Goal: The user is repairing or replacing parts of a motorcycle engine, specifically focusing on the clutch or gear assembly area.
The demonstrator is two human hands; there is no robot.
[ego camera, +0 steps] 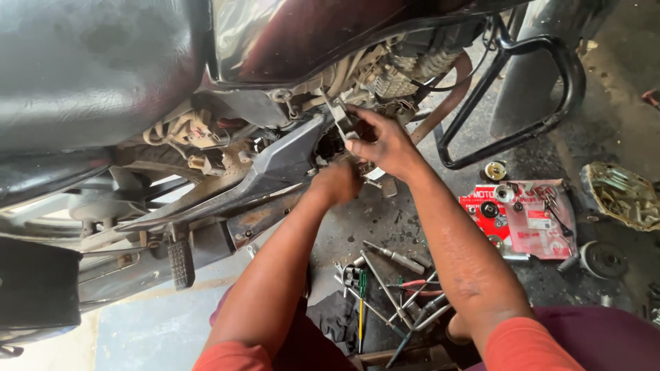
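My right hand (385,145) was pinched around a small grey metal bracket (342,120) under the maroon motorcycle tank (309,34), far from me by the engine. My left hand (337,182) was curled shut just below it; on what, I couldn't tell. The bracket looked stiff, light and greasy, best gripped by its flat edges. Steel hand tools (395,288) lay near on the oily concrete floor (619,117).
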